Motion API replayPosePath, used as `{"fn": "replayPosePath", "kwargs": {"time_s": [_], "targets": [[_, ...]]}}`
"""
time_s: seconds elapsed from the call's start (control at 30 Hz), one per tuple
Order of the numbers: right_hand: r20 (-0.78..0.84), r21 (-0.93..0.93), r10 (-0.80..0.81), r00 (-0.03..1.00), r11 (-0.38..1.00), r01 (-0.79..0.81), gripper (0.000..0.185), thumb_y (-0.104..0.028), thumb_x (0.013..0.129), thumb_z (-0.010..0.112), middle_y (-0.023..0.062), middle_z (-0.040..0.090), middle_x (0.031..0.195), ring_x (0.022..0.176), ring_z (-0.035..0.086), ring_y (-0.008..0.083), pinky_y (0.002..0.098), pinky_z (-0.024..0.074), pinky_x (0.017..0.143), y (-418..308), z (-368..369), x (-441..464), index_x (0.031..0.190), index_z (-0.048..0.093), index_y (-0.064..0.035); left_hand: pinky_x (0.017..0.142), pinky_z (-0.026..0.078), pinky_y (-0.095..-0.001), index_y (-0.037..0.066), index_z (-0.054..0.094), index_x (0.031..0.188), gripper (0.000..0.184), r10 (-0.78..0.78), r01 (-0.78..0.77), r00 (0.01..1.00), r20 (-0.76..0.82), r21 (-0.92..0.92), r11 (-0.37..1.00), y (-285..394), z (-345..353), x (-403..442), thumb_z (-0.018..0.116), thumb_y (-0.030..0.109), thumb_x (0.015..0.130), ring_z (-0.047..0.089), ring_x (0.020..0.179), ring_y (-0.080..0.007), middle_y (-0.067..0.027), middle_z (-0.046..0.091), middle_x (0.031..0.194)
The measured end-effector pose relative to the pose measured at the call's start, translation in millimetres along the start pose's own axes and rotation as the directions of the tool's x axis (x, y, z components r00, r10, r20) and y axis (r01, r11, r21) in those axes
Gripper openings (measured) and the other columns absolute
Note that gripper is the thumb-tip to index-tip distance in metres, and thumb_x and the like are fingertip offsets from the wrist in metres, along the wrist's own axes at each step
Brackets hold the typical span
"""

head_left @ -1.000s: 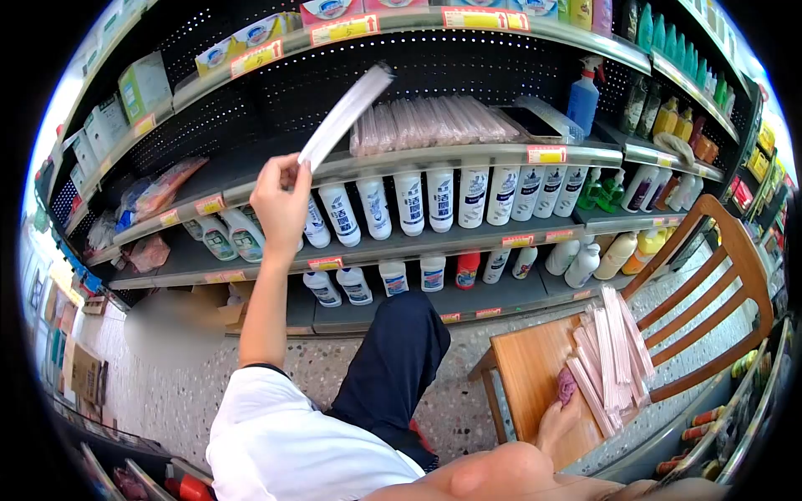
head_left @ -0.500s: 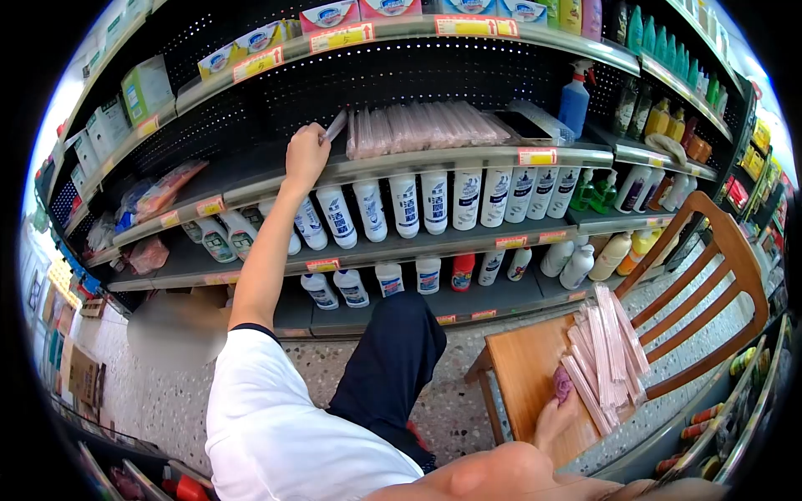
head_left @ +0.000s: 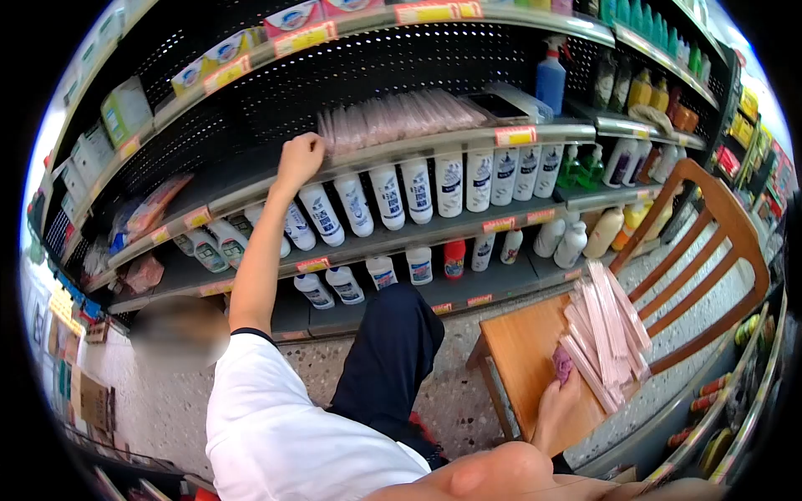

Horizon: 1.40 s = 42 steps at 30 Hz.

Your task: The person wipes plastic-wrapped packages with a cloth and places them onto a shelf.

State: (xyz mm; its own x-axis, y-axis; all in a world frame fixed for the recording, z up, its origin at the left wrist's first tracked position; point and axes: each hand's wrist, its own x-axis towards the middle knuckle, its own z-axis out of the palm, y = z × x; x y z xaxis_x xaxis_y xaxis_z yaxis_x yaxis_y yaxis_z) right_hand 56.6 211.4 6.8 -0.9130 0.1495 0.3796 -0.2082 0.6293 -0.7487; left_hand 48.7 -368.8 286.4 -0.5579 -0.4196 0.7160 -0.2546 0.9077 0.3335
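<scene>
Shop rack [head_left: 238, 198] sweeping from nine o'clock through twelve to two. Wooden chair [head_left: 522, 342] between three and four o'clock. Line of white bottles [head_left: 388, 196] on the rack toward twelve. Just above, row of pink packets [head_left: 401, 121], also at twelve. Pile of packets [head_left: 606, 326] on the chair seat, near four. Left hand [head_left: 301, 160] between ten and eleven, at the row's left end, fingers curled; impossible to tell whether gripping a packet. Right hand [head_left: 558, 401] toward half past four, fingers closed on purple cloth [head_left: 563, 363] beside the pile
</scene>
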Motion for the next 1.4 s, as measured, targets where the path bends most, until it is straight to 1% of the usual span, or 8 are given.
{"fn": "replayPosePath", "kwargs": {"time_s": [0.1,0.33,0.63,0.97,1.1,1.17,1.3,1.4], "targets": [[-0.017,0.015,0.003,1.000,1.000,-0.002,0.044,0.006,0.076,0.053,0.0279,0.064,0.111,0.105,0.059,0.0465,0.0493,0.0450,0.094,-4,-3,1,0.119,0.061,0.0071,0.080,0.053,-0.0438,0.003,0.072,0.099,0.029,-0.035,0.035,0.999,-0.010,0.054,0.998,4,-2,-3,0.056,0.027,0.091,0.068,0.092,-0.0400,-0.0227,0.069,0.093],[-0.073,-0.090,0.042,0.996,0.995,-0.049,0.041,0.002,0.075,0.055,0.0266,0.064,0.107,0.099,0.060,0.0449,0.0504,0.0468,0.089,1,-8,0,0.115,0.063,0.0033,0.094,0.048,-0.0397,0.001,0.067,0.110,0.023,0.361,-0.340,0.902,-0.237,0.125,0.932,43,10,-20,0.062,0.014,0.092,0.063,0.106,-0.0322,-0.0161,0.066,0.112],[-0.076,-0.145,0.025,0.997,0.989,-0.036,0.043,0.001,0.075,0.057,0.0207,0.065,0.107,0.102,0.060,0.0397,0.0485,0.0466,0.092,-8,-7,1,0.118,0.062,-0.0004,0.093,0.047,-0.0410,0.004,0.067,0.102,0.020,0.613,-0.497,0.790,0.010,-0.576,0.649,223,128,-160,0.067,0.003,0.082,0.060,0.104,-0.0327,-0.0149,0.065,0.107],[-0.172,-0.261,0.033,0.985,0.962,-0.077,0.041,0.001,0.074,0.058,0.0176,0.066,0.108,0.101,0.061,0.0363,0.0467,0.0474,0.091,-10,-27,13,0.115,0.063,-0.0015,0.089,0.049,-0.0367,0.003,0.067,0.112,0.029,0.715,-0.096,0.626,0.311,-0.879,0.467,329,308,-276,0.068,0.013,0.085,0.064,0.101,-0.0292,-0.0157,0.066,0.105],[-0.171,-0.258,0.026,0.985,0.964,-0.070,0.040,0.001,0.075,0.058,0.0172,0.067,0.108,0.102,0.061,0.0358,0.0464,0.0475,0.091,-6,-31,15,0.114,0.063,-0.0014,0.086,0.049,-0.0315,-0.002,0.065,0.118,0.043,0.387,0.298,0.699,0.602,-0.736,0.607,371,362,-238,0.069,0.030,0.089,0.064,0.096,-0.0195,-0.0120,0.069,0.109],[-0.192,-0.252,0.013,0.981,0.966,-0.062,0.041,0.001,0.075,0.058,0.0169,0.067,0.109,0.102,0.061,0.0356,0.0463,0.0473,0.090,-3,-31,16,0.115,0.063,-0.0014,0.082,0.050,-0.0336,-0.008,0.064,0.114,0.048,0.267,0.308,0.772,0.577,-0.707,0.637,381,416,-226,0.068,0.034,0.090,0.067,0.088,-0.0212,-0.0150,0.072,0.101],[-0.223,-0.243,-0.001,0.975,0.969,-0.055,0.042,0.001,0.074,0.058,0.0164,0.067,0.108,0.101,0.061,0.0351,0.0462,0.0468,0.090,0,-36,15,0.116,0.063,-0.0010,0.076,0.047,-0.0304,-0.005,0.072,0.098,0.045,0.318,0.698,0.423,0.848,-0.529,0.483,392,415,-200,0.071,0.039,0.088,0.060,0.083,-0.0146,-0.0050,0.069,0.090],[-0.214,-0.233,0.019,0.977,0.970,-0.070,0.043,0.002,0.073,0.057,0.0162,0.067,0.108,0.100,0.061,0.0350,0.0462,0.0465,0.090,-2,-42,15,0.116,0.063,-0.0004,0.073,0.045,-0.0297,-0.003,0.073,0.093,0.040,0.337,0.673,0.413,0.846,-0.533,0.513,393,417,-201,0.073,0.037,0.087,0.058,0.077,-0.0133,-0.0035,0.068,0.086]]}}
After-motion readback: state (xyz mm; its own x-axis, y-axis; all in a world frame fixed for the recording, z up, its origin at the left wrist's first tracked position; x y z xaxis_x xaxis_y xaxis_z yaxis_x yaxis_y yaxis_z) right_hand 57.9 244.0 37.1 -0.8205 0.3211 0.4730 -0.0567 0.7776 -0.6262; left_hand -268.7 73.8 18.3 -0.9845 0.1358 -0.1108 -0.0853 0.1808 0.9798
